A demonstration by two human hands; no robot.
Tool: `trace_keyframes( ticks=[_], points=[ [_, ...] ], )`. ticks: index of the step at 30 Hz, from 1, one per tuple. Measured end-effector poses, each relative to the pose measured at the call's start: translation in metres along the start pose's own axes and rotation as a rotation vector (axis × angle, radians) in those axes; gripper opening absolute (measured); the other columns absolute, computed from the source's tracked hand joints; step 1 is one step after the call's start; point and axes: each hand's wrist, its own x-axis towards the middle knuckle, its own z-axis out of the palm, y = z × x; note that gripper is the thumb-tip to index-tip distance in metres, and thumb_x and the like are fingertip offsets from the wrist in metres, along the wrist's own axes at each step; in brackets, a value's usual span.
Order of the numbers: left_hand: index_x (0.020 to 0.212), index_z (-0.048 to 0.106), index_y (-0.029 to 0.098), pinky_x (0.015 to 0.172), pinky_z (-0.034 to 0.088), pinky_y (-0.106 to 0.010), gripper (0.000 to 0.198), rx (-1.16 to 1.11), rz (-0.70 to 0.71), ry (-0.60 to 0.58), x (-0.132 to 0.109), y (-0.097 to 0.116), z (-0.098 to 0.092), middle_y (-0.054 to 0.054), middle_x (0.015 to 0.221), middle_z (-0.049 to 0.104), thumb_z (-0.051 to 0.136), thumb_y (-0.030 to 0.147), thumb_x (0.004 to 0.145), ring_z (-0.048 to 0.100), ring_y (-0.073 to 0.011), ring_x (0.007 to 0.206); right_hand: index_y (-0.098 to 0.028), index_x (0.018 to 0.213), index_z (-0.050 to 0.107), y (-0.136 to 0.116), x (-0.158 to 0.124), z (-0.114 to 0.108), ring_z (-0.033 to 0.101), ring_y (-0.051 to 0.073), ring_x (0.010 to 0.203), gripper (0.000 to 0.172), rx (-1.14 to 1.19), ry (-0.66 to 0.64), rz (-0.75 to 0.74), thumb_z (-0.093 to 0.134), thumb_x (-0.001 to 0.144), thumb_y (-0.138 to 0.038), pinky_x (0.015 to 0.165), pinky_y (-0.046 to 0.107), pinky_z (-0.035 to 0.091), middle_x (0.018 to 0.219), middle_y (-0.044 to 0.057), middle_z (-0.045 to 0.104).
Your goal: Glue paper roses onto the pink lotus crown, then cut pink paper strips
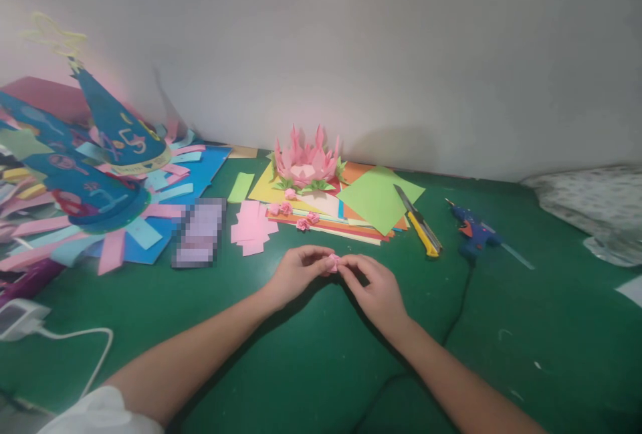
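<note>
Both hands meet over the green tabletop (321, 360) and pinch a small pink folded paper piece (334, 262) between their fingertips. My left hand (297, 271) holds it from the left, my right hand (374, 285) from the right, fingers closed on it. Just beyond lie a few small pink paper roses (301, 223) and a stack of pink paper squares (251, 227). Behind them a pink paper lotus (307, 164) sits on a pile of coloured sheets (378, 198).
A yellow utility knife (420, 225) and a blue glue gun (471, 232) with its black cord lie to the right. Blue paper cone hats (118, 128) with pink and blue strips fill the left. A white charger (20, 317) lies front left; a white wall stands behind.
</note>
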Motion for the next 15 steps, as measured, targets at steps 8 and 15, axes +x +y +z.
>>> trace_keyframes(
  ticks=[8, 15],
  points=[
    [0.086, 0.070, 0.011, 0.080, 0.049, -0.028, 0.037, -0.111, -0.073, -0.048, -0.0003, 0.0034, -0.0009, -0.004, 0.079, 0.068, 0.077, 0.041, 0.065, 0.062, -0.0108, 0.073, -0.023, 0.082, 0.063, -0.0022, 0.0015, -0.0009, 0.062, 0.015, 0.076, 0.009, 0.098, 0.043, 0.027, 0.056, 0.086, -0.025, 0.070, 0.026, 0.047, 0.081, 0.000, 0.068],
    [0.086, 0.072, 0.011, 0.092, 0.045, -0.030, 0.037, -0.204, -0.156, -0.112, 0.0003, 0.0025, -0.0050, -0.008, 0.087, 0.070, 0.078, 0.040, 0.064, 0.063, -0.0124, 0.081, -0.023, 0.086, 0.063, -0.0034, 0.0023, -0.0025, 0.062, 0.015, 0.078, 0.010, 0.179, 0.053, 0.030, 0.054, 0.087, -0.023, 0.073, 0.026, 0.048, 0.084, 0.001, 0.067]
  ],
)
